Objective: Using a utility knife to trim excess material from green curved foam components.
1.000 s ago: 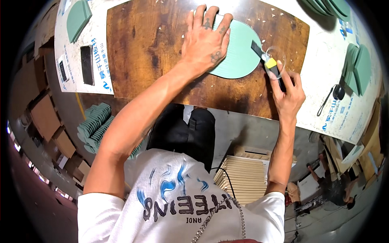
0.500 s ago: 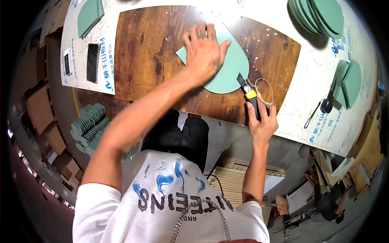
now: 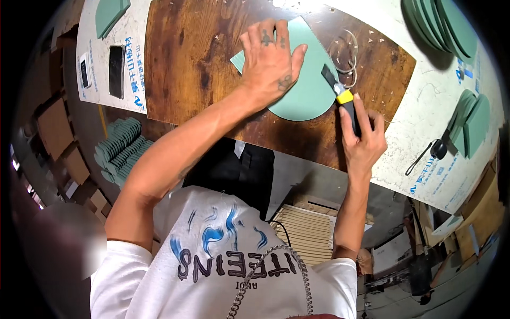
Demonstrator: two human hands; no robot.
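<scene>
The left hand (image 3: 271,61) lies flat, fingers spread, pressing down on a pale green foam sheet with one rounded edge (image 3: 305,80), which rests on a dark brown wooden board (image 3: 196,58) in the upper middle of the frame. The right hand (image 3: 364,141) is clenched around the black handle of a yellow-and-black utility knife (image 3: 342,101), whose blade tip meets the right edge of the sheet. The two hands are apart, the right one lower and further right. Thin curled offcut strips (image 3: 345,50) lie on the board just above the knife. The board sits on a white surface (image 3: 441,159). Stacks of green rounded foam pieces (image 3: 441,26) lie at the upper right, and a dark phone (image 3: 117,64) lies at the upper left. A black tool with a cord (image 3: 435,150) lies at right.
</scene>
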